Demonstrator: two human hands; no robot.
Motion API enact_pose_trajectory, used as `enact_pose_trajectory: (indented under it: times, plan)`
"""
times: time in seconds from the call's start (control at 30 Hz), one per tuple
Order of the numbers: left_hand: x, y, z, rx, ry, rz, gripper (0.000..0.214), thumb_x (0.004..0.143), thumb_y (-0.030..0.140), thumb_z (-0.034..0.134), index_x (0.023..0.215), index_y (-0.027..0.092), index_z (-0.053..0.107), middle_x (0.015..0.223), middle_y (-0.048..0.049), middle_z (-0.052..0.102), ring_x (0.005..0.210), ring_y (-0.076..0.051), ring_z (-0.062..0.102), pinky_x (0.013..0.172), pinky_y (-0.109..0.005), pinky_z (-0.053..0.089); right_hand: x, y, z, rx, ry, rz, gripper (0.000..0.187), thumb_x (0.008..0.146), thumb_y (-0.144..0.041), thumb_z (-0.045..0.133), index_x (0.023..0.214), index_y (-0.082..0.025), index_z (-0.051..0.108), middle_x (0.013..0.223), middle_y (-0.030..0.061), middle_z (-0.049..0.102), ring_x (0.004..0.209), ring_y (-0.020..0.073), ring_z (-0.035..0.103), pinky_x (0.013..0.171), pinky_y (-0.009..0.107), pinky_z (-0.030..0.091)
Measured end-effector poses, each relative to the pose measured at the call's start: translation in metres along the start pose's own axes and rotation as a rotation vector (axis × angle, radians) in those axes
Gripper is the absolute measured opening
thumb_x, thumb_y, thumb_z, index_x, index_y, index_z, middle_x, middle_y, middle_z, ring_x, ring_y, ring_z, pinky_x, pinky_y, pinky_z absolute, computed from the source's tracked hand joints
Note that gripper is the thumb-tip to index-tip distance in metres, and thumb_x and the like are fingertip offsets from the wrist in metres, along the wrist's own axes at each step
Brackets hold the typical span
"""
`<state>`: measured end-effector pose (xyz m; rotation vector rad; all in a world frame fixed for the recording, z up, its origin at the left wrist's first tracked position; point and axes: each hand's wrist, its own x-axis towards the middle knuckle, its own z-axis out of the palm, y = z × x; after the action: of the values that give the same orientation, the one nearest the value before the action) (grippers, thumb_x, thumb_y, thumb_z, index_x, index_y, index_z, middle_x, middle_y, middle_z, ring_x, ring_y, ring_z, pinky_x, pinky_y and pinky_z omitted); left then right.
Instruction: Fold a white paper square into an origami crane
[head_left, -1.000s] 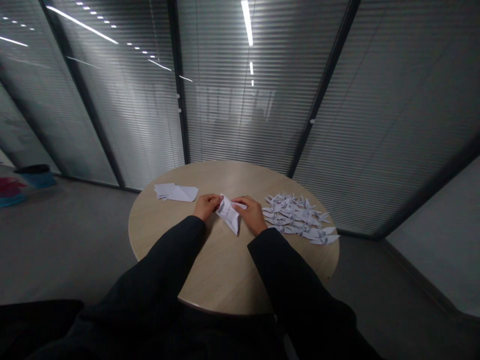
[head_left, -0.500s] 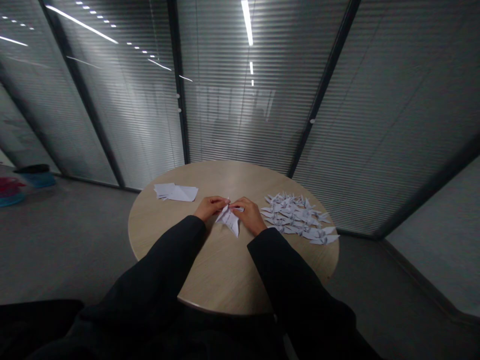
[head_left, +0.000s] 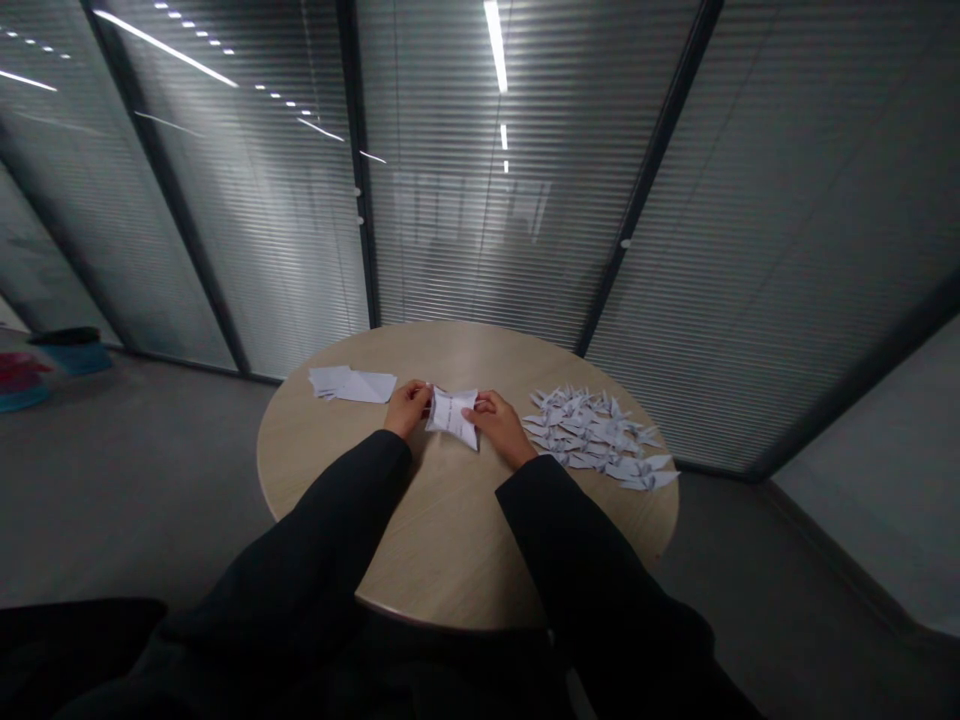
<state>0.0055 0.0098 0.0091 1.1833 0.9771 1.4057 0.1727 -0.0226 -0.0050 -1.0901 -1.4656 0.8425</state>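
Observation:
Between my hands, above the middle of the round table (head_left: 442,540), is a partly folded sheet of white paper (head_left: 452,412) with printed marks on it. Its edges bow inward and one pointed corner hangs down toward me. My left hand (head_left: 409,408) pinches its left edge, fingers closed. At the right edge, my right hand (head_left: 501,425) grips it with the thumb on top and the fingers behind. To the right of that hand lies a pile of folded white paper pieces (head_left: 585,430), pointed like origami birds.
A small stack of flat white paper sheets (head_left: 352,384) lies at the table's left. Glass panels with blinds (head_left: 480,250) stand just behind the table. Over on the floor at far left are a blue bin (head_left: 75,355) and a blue container with something red (head_left: 21,375).
The paper has been spread from a narrow, peaked shape into a wider, flatter one. My hands have moved apart, the left one slightly left and up.

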Motion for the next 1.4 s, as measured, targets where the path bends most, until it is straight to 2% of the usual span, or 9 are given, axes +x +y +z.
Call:
enact_pose_trajectory:
  times: [0.07,0.2,0.27,0.4,0.57,0.77,0.87,1.17,1.4]
  plan:
    - [-0.003,0.004,0.001,-0.049,-0.001,-0.007,0.015,0.069,0.029,0.061,0.069,0.016,0.053,0.071,-0.0043,0.066,0.059,-0.013,0.058,0.053,-0.024,0.045,0.002,0.004,-0.001,0.015,0.047,0.014,0.03,0.067,-0.035,0.064,0.089,-0.018,0.054,0.071,-0.0001,0.063,0.065,0.0145,0.06,0.062,0.027,0.046]
    - [-0.011,0.01,0.004,-0.052,-0.087,-0.033,0.012,0.068,0.024,0.061,0.075,0.016,0.057,0.078,-0.0055,0.067,0.062,-0.014,0.059,0.052,-0.024,0.046,0.005,0.006,-0.004,-0.069,0.151,-0.016,0.024,0.069,-0.038,0.059,0.081,-0.018,0.057,0.07,0.0009,0.063,0.065,0.015,0.058,0.057,0.025,0.044]
    - [-0.013,0.011,0.005,-0.038,-0.151,-0.068,0.015,0.071,0.029,0.06,0.073,0.014,0.061,0.076,-0.0066,0.066,0.061,-0.014,0.059,0.052,-0.025,0.048,0.005,0.004,-0.006,-0.108,0.184,-0.035,0.024,0.069,-0.039,0.058,0.08,-0.017,0.059,0.071,0.0017,0.063,0.065,0.0155,0.058,0.056,0.024,0.043]
    - [-0.013,0.01,0.005,-0.069,-0.225,-0.189,0.035,0.077,0.044,0.056,0.069,0.011,0.065,0.071,-0.0096,0.065,0.061,-0.016,0.06,0.057,-0.029,0.05,0.003,0.001,-0.007,-0.141,0.197,-0.061,0.025,0.069,-0.04,0.058,0.08,-0.017,0.06,0.072,0.0027,0.064,0.066,0.016,0.059,0.057,0.025,0.044]
    - [-0.014,0.01,0.003,-0.092,-0.32,-0.255,0.025,0.059,0.028,0.077,0.069,0.01,0.064,0.063,-0.0046,0.063,0.055,-0.012,0.056,0.058,-0.027,0.049,0.0,-0.001,-0.005,-0.173,0.17,-0.073,0.026,0.067,-0.04,0.061,0.078,-0.017,0.061,0.068,0.0013,0.062,0.061,0.0143,0.056,0.054,0.024,0.042]
    - [-0.013,0.005,0.002,-0.112,-0.417,-0.238,0.042,0.049,0.022,0.084,0.085,0.009,0.067,0.071,-0.007,0.067,0.062,-0.013,0.06,0.061,-0.026,0.047,-0.003,-0.008,-0.005,-0.328,0.117,-0.106,0.023,0.069,-0.039,0.062,0.072,-0.017,0.063,0.061,-0.0008,0.06,0.057,0.0121,0.052,0.053,0.022,0.038]
    - [-0.01,0.002,0.001,-0.084,-0.447,-0.227,0.044,0.046,0.022,0.085,0.084,0.008,0.068,0.07,-0.0081,0.068,0.063,-0.014,0.061,0.063,-0.027,0.047,-0.004,-0.011,-0.004,-0.348,0.122,-0.107,0.022,0.07,-0.038,0.062,0.07,-0.017,0.064,0.059,-0.0008,0.059,0.056,0.0122,0.053,0.052,0.022,0.037]
    - [-0.011,0.004,0.002,0.08,-0.404,-0.238,0.031,0.045,0.02,0.085,0.07,0.011,0.068,0.062,-0.0056,0.066,0.054,-0.012,0.057,0.055,-0.026,0.047,-0.006,-0.013,-0.003,-0.336,0.11,-0.128,0.02,0.072,-0.037,0.06,0.072,-0.017,0.066,0.067,0.0015,0.066,0.062,0.0143,0.059,0.058,0.024,0.043]
    - [-0.007,0.003,0.0,-0.036,-0.202,-0.2,0.015,0.059,0.01,0.075,0.071,0.011,0.066,0.069,-0.0065,0.066,0.061,-0.013,0.06,0.062,-0.028,0.052,-0.003,-0.015,-0.003,-0.12,0.158,-0.097,0.03,0.076,-0.044,0.057,0.09,-0.018,0.065,0.084,0.0051,0.068,0.075,0.0174,0.062,0.063,0.026,0.048]
